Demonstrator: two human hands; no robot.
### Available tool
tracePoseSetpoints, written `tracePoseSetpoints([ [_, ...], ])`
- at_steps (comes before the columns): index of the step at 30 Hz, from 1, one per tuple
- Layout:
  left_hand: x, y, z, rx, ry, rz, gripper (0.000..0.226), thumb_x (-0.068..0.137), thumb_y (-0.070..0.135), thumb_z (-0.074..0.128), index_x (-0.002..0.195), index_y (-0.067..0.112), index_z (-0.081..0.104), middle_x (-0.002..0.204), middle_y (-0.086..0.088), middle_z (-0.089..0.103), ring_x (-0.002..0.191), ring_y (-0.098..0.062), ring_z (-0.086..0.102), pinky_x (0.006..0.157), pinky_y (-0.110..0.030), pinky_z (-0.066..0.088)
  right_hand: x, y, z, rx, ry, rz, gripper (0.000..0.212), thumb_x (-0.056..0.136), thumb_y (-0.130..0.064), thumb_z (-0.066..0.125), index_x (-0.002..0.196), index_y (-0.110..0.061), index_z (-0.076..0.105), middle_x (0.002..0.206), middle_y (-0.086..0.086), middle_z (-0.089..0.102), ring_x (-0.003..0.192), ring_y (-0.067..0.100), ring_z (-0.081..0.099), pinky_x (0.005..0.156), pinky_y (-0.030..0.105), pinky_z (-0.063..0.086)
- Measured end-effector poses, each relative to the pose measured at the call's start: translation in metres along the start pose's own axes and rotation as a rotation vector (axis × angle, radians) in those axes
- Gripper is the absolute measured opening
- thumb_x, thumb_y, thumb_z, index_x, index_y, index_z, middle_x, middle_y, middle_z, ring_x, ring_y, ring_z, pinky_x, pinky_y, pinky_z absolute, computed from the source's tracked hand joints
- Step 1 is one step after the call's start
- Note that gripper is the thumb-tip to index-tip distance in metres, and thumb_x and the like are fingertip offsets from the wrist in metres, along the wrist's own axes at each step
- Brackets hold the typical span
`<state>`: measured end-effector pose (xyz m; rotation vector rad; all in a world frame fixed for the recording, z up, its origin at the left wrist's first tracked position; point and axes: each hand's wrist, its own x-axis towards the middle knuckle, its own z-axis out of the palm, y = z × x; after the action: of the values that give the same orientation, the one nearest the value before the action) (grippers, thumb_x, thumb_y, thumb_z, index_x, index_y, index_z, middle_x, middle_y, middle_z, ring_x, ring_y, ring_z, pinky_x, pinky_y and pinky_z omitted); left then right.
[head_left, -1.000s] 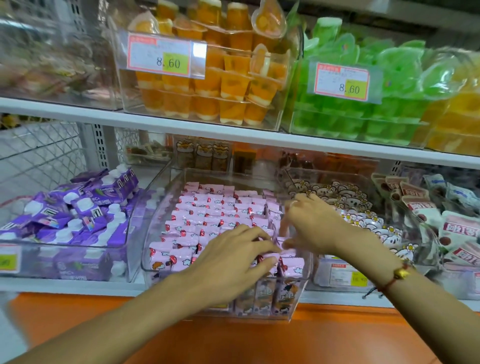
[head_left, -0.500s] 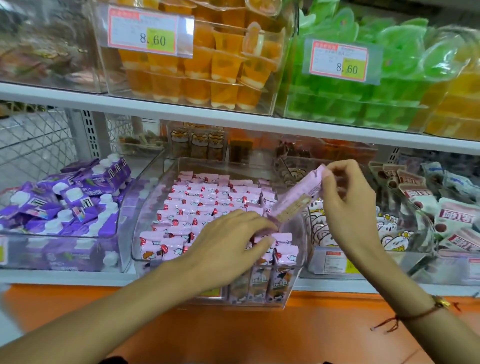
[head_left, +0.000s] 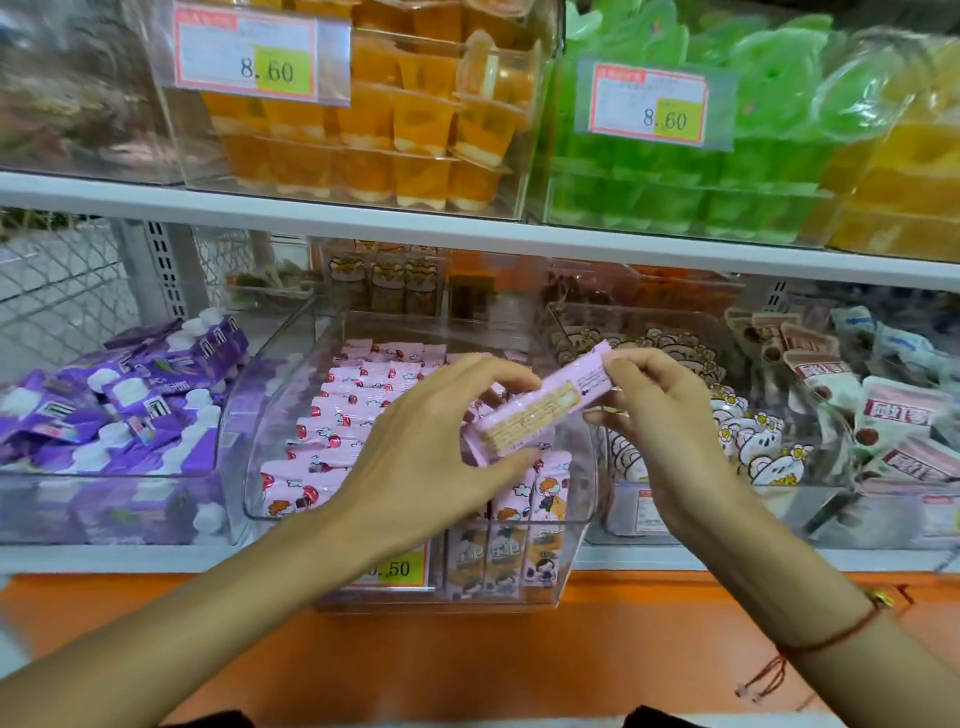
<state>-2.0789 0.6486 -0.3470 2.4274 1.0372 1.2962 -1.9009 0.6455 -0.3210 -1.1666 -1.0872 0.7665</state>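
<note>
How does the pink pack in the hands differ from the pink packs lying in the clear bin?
The held pack is lifted and tilted, pinched at its ends by the left hand and right hand; the binned packs lie in rows in the clear bin. The held pack shows a pale printed panel; the binned packs show cartoon fronts. Both are pink wrappers of like shape.
</note>
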Motion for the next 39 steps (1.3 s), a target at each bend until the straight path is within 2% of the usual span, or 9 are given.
tracePoseSetpoints([
  [4,0.005,-0.002,-0.003,-0.438,0.065,-0.312,0.021,0.083,0.031,0.068,0.104,0.035,0.065,0.094,0.016,0.072,0.086,0.001,0.065,0.072,-0.014,0.052,0.003,-0.001,-0.004,-0.084,-0.026,0.025,0.012,0.095,-0.023,0.051,0.093,-0.015,0.061,0.086,-0.001,0.065,0.076,0.008,0.062,0.075,0.025,0.05],
  [7,0.008,-0.003,-0.004,-0.709,0.078,-0.619,0.018,0.084,0.041,0.064,0.093,0.028,0.072,0.074,0.015,0.071,0.065,-0.007,0.067,0.06,-0.018,0.055,0.0,-0.006,-0.008,-0.277,-0.041,-0.231,0.008,0.095,-0.026,0.052,0.095,-0.027,0.06,0.097,-0.012,0.062,0.094,0.003,0.056,0.082,0.017,0.041],
  [10,0.008,-0.003,-0.005,-0.718,0.075,-0.671,0.026,0.082,0.046,0.065,0.089,0.021,0.073,0.061,0.01,0.063,0.067,-0.009,0.069,0.054,-0.018,0.05,-0.011,-0.009,-0.005,-0.573,-0.24,-0.533,0.027,0.089,-0.034,0.055,0.116,-0.03,0.057,0.113,-0.016,0.056,0.112,0.0,0.044,0.091,0.01,0.032],
  [13,0.008,-0.002,-0.003,-0.616,0.07,-0.617,0.038,0.083,0.049,0.062,0.095,0.014,0.072,0.072,0.002,0.07,0.066,-0.005,0.07,0.059,-0.021,0.045,-0.018,-0.003,0.003,-0.923,-0.42,-0.722,0.056,0.083,-0.045,0.056,0.135,-0.029,0.045,0.129,-0.011,0.048,0.121,0.009,0.034,0.097,0.025,0.029],
  [16,0.01,0.001,0.0,-0.63,0.066,-0.561,0.04,0.086,0.05,0.055,0.098,0.015,0.07,0.078,0.003,0.074,0.068,-0.008,0.071,0.052,-0.011,0.044,-0.013,0.001,0.004,-1.011,-0.367,-0.805,0.048,0.087,-0.035,0.063,0.132,-0.026,0.051,0.115,-0.005,0.056,0.107,0.015,0.042,0.085,0.033,0.035],
  [21,0.016,0.006,0.012,-0.57,0.104,-0.529,0.036,0.093,0.057,0.039,0.101,0.031,0.063,0.085,0.011,0.072,0.077,-0.009,0.067,0.061,-0.026,0.05,-0.001,-0.001,-0.009,-0.707,-0.138,-0.696,0.031,0.085,-0.022,0.067,0.114,-0.02,0.056,0.101,-0.006,0.06,0.087,0.008,0.052,0.074,0.019,0.04],
  [26,0.014,-0.005,0.033,0.149,-0.073,-0.292,0.026,0.089,0.053,0.047,0.099,0.036,0.063,0.095,0.022,0.058,0.096,-0.005,0.05,0.07,-0.027,0.037,0.005,-0.003,-0.015,-0.214,-0.002,-0.299,0.034,0.086,-0.018,0.065,0.111,-0.013,0.044,0.091,-0.006,0.062,0.077,0.002,0.062,0.076,0.026,0.053],
  [29,0.016,-0.014,0.043,0.436,-0.277,-0.174,0.054,0.086,0.064,0.04,0.122,0.028,0.06,0.122,0.01,0.051,0.115,-0.013,0.036,0.086,-0.03,0.028,0.006,0.001,-0.019,-0.177,-0.009,-0.219,0.04,0.088,-0.015,0.063,0.117,-0.018,0.035,0.089,-0.007,0.061,0.073,-0.002,0.065,0.082,0.033,0.056],
  [39,0.009,-0.016,0.037,0.379,-0.418,0.005,0.051,0.085,0.063,0.045,0.123,0.032,0.055,0.131,0.01,0.047,0.122,-0.009,0.03,0.098,-0.032,0.028,0.008,0.009,-0.022,-0.264,-0.185,-0.328,0.034,0.09,-0.015,0.06,0.109,-0.026,0.034,0.09,-0.009,0.061,0.075,0.012,0.068,0.076,0.031,0.058],
])
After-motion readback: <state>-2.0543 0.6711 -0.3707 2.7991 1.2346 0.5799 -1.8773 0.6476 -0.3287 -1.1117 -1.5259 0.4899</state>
